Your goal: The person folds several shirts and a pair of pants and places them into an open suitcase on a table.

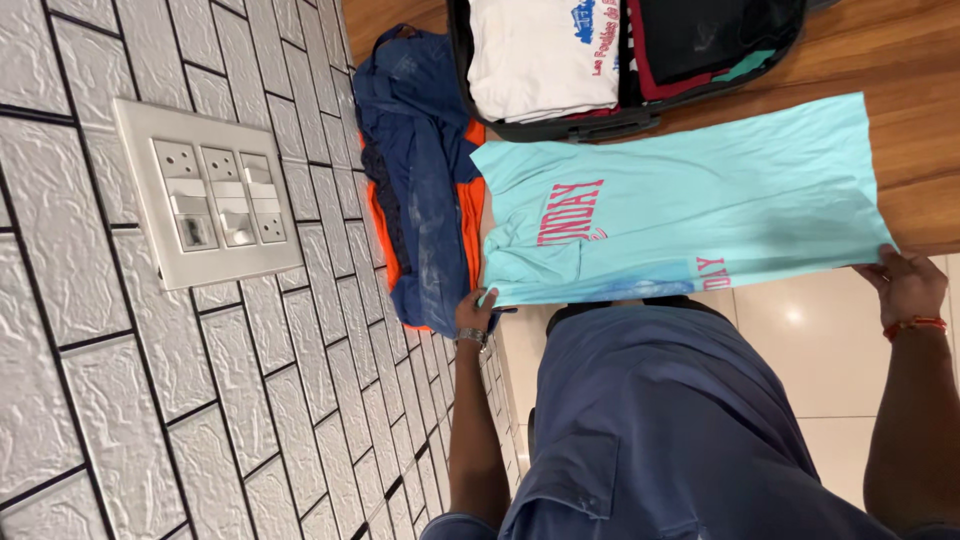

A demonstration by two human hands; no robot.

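- The left hand (474, 312), low in the middle of the frame, pinches one corner of a light blue shirt (690, 205) with its fingers.
- The right hand (908, 285), at the right edge, grips the opposite corner, fingers curled over the cloth.
- The shirt lies spread flat across the centre, partly on the wooden floor (900, 60).
- Above it, at the top, an open suitcase (600, 125) holds folded clothes.
- A dark blue garment (420, 170) lies left of the shirt, beside the tiled wall (100, 400).
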